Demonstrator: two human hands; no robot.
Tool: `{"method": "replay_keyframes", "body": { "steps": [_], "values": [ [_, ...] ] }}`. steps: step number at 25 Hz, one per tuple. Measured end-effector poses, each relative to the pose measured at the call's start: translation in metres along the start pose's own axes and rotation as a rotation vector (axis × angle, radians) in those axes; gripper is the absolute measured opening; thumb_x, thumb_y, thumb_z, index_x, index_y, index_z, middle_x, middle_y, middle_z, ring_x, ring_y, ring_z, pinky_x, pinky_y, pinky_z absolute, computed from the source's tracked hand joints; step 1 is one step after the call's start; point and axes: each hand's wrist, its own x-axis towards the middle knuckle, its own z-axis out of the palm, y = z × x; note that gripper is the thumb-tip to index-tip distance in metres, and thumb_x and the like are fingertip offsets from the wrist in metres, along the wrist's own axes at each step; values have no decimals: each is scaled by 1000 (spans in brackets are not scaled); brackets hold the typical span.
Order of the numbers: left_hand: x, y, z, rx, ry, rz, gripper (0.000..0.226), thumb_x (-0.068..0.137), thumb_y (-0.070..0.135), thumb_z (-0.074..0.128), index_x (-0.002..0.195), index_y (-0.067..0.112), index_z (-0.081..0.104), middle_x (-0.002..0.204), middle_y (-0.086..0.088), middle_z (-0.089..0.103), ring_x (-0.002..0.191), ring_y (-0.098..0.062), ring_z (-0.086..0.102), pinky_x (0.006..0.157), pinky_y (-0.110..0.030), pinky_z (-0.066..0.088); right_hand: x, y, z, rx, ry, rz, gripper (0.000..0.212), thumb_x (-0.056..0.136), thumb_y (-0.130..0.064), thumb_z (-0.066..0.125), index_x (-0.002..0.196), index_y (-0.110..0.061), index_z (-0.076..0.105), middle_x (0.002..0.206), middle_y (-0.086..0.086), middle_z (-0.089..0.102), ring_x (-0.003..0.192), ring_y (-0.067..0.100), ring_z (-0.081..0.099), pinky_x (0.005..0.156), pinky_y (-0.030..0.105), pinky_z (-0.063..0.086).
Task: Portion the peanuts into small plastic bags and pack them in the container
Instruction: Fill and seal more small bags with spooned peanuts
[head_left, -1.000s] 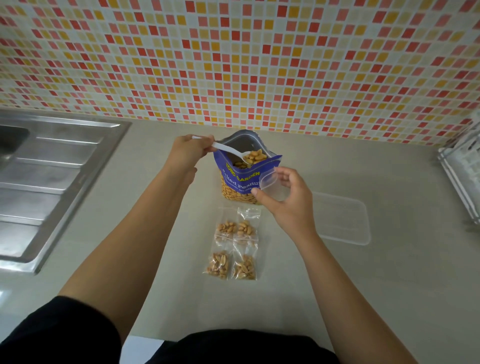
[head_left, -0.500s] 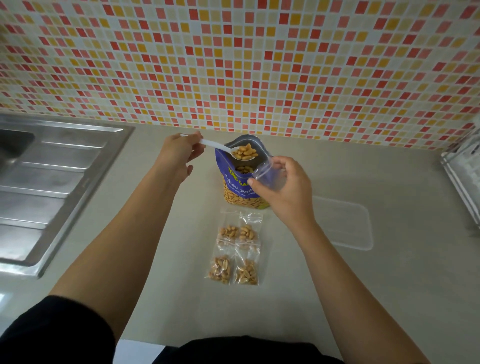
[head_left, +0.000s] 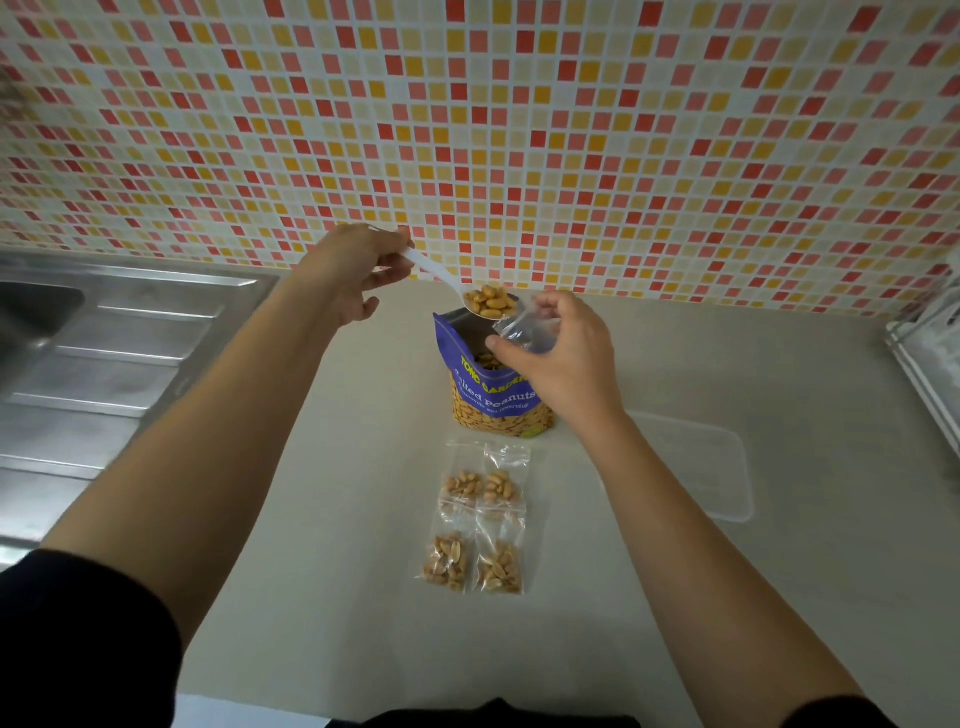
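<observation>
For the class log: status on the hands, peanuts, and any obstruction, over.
Left hand holds loaded spoon. Right hand holds small bag beside it. Four filled bags on counter. Nothing obstructing.

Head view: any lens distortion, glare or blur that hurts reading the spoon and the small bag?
Head view: wide-angle bowing curves the tiled wall; soft glare on the sink; spoon of peanuts sharp; clear small bag in the right hand faint; left hand slightly soft.

Brushed metal sink drainboard (head_left: 104, 364) is reflecting light. Matt, smooth countertop (head_left: 727, 597) is supporting clear, glossy plastic bags (head_left: 478, 519) and a translucent plastic container (head_left: 696, 467). White plastic spoon (head_left: 441, 275) is showing sheen.
</observation>
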Motion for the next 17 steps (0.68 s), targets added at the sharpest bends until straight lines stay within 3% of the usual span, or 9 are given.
{"method": "replay_keyframes", "body": {
  "steps": [3, 7, 10, 13, 17],
  "values": [
    [-1, 6, 5, 91, -15, 24, 16, 88, 27, 61, 73, 23, 58, 87, 5, 67, 87, -9, 62, 88, -38, 36, -1, -2, 3, 12, -1, 5, 62, 64, -50, 78, 113, -20, 54, 110, -6, 61, 104, 18, 55, 87, 41, 50],
    [-10, 30, 18, 283, -38, 151, 9, 87, 28, 61, 87, 19, 62, 76, 7, 66, 74, -4, 61, 71, -26, 37, 0, -5, 5, 60, 27, 24, 61, 63, -51, 76, 111, -20, 56, 108, -6, 62, 103, 19, 56, 87, 44, 49],
    [-27, 56, 38, 498, -95, 378, 13, 88, 23, 60, 90, 11, 63, 80, 1, 66, 63, -2, 57, 53, -13, 42, -1, -12, 4, 185, 48, 83, 55, 66, -45, 78, 110, -20, 57, 105, -9, 59, 100, 11, 56, 85, 29, 49],
    [-44, 71, 49, 693, -97, 580, 18, 88, 25, 61, 91, 8, 66, 83, -1, 65, 69, -7, 56, 59, -16, 40, -3, -18, 3, 285, 63, 123, 54, 68, -40, 79, 113, -22, 55, 105, -12, 57, 93, 1, 54, 79, 14, 46],
    [-46, 79, 25, 583, 69, 679, 13, 90, 26, 58, 88, 15, 64, 78, 5, 62, 67, -3, 53, 56, -12, 37, -7, -15, -1, 394, 85, 157, 49, 69, -38, 80, 109, -25, 55, 98, -18, 57, 90, -4, 54, 76, 9, 45]
  ]
}}
